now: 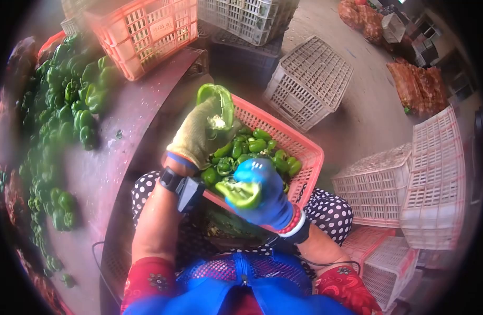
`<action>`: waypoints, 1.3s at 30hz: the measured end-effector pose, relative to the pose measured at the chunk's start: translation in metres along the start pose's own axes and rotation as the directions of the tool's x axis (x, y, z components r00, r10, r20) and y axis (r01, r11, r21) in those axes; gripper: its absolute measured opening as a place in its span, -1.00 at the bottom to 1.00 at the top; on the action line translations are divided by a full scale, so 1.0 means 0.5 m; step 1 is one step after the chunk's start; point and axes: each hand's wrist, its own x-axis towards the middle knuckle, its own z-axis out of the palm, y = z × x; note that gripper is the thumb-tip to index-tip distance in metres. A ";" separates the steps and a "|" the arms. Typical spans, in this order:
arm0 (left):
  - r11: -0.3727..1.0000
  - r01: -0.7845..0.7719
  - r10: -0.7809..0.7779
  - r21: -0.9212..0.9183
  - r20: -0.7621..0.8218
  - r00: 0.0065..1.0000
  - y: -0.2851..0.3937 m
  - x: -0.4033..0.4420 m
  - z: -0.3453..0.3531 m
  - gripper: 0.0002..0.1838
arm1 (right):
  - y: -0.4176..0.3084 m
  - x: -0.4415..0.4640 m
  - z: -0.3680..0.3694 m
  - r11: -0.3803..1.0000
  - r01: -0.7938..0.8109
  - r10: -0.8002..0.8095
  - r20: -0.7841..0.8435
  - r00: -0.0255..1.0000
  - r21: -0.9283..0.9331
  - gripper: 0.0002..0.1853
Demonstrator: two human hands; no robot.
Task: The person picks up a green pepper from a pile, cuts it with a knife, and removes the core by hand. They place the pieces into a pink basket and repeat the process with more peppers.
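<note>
My left hand (pixel 193 135), in a pale yellow knitted glove, is closed on an opened green pepper piece (pixel 226 107) whose pale core and seeds show. My right hand (pixel 265 195), in a blue glove, is wrapped round another opened green pepper piece (pixel 240 193), its cut inside facing up. Both hands are over a pink plastic basket (pixel 307 144) on my lap side. Inside the basket lie several green peppers (pixel 258 145), partly hidden by my hands.
On the left, a table (pixel 112 157) bears a long heap of green peppers (pixel 52 110). An orange crate (pixel 162 29) sits on its far edge. Grey crates (pixel 309 79) stand ahead, stacked white crates (pixel 433 184) on the right. Filled net sacks (pixel 420 86) lie farther back.
</note>
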 end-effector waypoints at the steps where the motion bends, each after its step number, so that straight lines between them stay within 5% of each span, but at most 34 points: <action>1: 0.998 -0.020 0.020 0.062 0.001 1.000 0.025 -0.013 -0.009 -0.57 | 0.007 -0.006 -0.013 0.971 -0.185 0.186 0.009 0.983 0.148 -0.30; 3: 0.982 -0.058 0.057 0.179 0.014 0.998 0.039 -0.032 -0.024 -0.52 | 0.020 0.005 -0.026 0.731 -0.428 0.476 0.052 0.878 0.531 -0.21; 4: 0.953 -0.086 0.075 0.292 0.049 0.996 0.023 -0.038 -0.031 -0.44 | 0.051 -0.001 -0.037 0.462 -0.497 0.563 0.190 0.805 0.735 -0.13; 5: 0.954 -0.095 0.080 0.283 0.065 0.995 0.012 -0.041 -0.033 -0.43 | 0.086 -0.014 -0.048 0.138 -0.514 0.593 0.345 0.727 0.847 -0.04; 7: 0.956 -0.118 0.094 0.268 0.100 0.991 -0.010 -0.042 -0.035 -0.42 | 0.109 -0.017 -0.060 -0.149 -0.480 0.536 0.478 0.696 0.865 -0.04; 8: 0.971 0.148 -0.127 -0.187 0.119 0.985 -0.020 -0.037 -0.033 -0.47 | 0.112 -0.020 -0.084 0.021 -0.696 0.668 0.508 0.544 0.718 -0.07; 9: 0.717 0.349 -0.342 -0.603 0.132 0.930 -0.022 -0.031 -0.031 -0.51 | 0.126 -0.023 -0.072 0.343 -0.719 0.692 0.356 0.628 0.604 -0.14; 10: 0.655 0.378 -0.368 -0.654 0.161 0.916 0.002 -0.033 -0.033 -0.55 | 0.136 -0.024 -0.060 0.600 -0.706 0.694 0.193 0.693 0.378 -0.19; 13: 0.990 0.121 -0.111 -0.074 0.124 0.986 -0.030 -0.041 -0.045 -0.65 | 0.129 -0.014 -0.067 0.504 -0.814 0.845 0.029 0.534 0.287 -0.21; 14: 0.813 0.439 -0.366 -0.382 0.251 0.896 -0.024 -0.041 -0.039 -0.65 | 0.110 0.006 -0.091 0.365 -0.841 0.873 0.168 0.459 0.399 -0.24; 15: 0.451 0.677 -0.519 -0.582 0.445 0.729 -0.002 -0.038 -0.029 -0.65 | 0.117 0.011 -0.087 0.371 -0.804 0.839 0.202 0.504 0.464 -0.25; 16: 0.477 0.715 -0.545 -0.511 0.467 0.696 0.024 -0.043 -0.016 -0.66 | 0.124 0.013 -0.078 0.371 -0.764 0.803 0.230 0.550 0.528 -0.26; 17: 0.707 0.636 -0.471 -0.309 0.466 0.749 0.045 -0.052 -0.003 -0.69 | 0.129 0.015 -0.069 0.363 -0.719 0.764 0.253 0.594 0.592 -0.27; 18: 0.963 0.261 -0.190 -0.071 0.510 0.839 0.032 -0.058 -0.002 -0.71 | 0.108 0.036 -0.071 0.362 -0.778 0.796 0.264 0.545 0.514 -0.42; 19: 0.969 -0.210 0.086 0.132 0.615 0.784 0.015 -0.062 0.001 -0.73 | 0.109 0.038 -0.060 0.347 -0.786 0.831 0.221 0.511 0.512 -0.47; 20: 0.943 -0.321 0.228 0.089 0.527 0.818 0.008 -0.071 0.010 -0.71 | 0.110 0.043 -0.046 0.334 -0.791 0.861 0.176 0.477 0.513 -0.53; 21: 0.996 0.054 -0.013 -0.077 0.453 0.891 0.022 -0.071 0.018 -0.70 | 0.124 0.035 -0.034 0.389 -0.762 0.858 0.097 0.505 0.518 -0.62; 22: 0.878 0.403 -0.274 -0.259 0.418 0.866 0.044 -0.069 0.027 -0.69 | 0.136 0.029 -0.022 0.445 -0.732 0.849 0.017 0.528 0.516 -0.71; 23: 0.612 0.662 -0.509 -0.432 0.426 0.748 0.057 -0.068 0.033 -0.66 | 0.144 0.025 -0.011 0.561 -0.686 0.804 -0.111 0.584 0.463 -0.71; 25: 0.721 0.670 -0.604 -0.179 0.312 0.734 0.064 -0.068 0.042 -0.51 | 0.143 0.025 0.009 0.753 -0.582 0.658 -0.339 0.672 0.307 -0.72; 27: 0.726 0.686 -0.631 -0.054 0.344 0.695 0.046 -0.072 0.058 -0.43 | 0.136 0.030 0.009 0.821 -0.536 0.566 -0.401 0.721 0.196 -0.73; 29: 0.830 0.520 -0.554 0.199 0.192 0.810 0.054 -0.086 0.079 -0.36 | 0.130 0.036 0.007 0.846 -0.520 0.517 -0.427 0.742 0.121 -0.74; 31: 0.847 0.470 -0.501 0.250 0.074 0.862 0.041 -0.100 0.101 -0.32 | 0.129 0.035 0.005 0.877 -0.478 0.452 -0.432 0.780 0.054 -0.75; 34: 0.862 0.500 -0.503 0.078 0.022 0.864 0.041 -0.100 0.103 -0.35 | 0.121 0.037 0.004 0.909 -0.417 0.373 -0.430 0.822 -0.009 -0.76; 39: 0.886 0.359 -0.350 0.293 -0.086 0.933 0.021 -0.106 0.122 -0.39 | 0.123 0.026 0.022 0.881 -0.473 0.428 -0.462 0.777 0.021 -0.77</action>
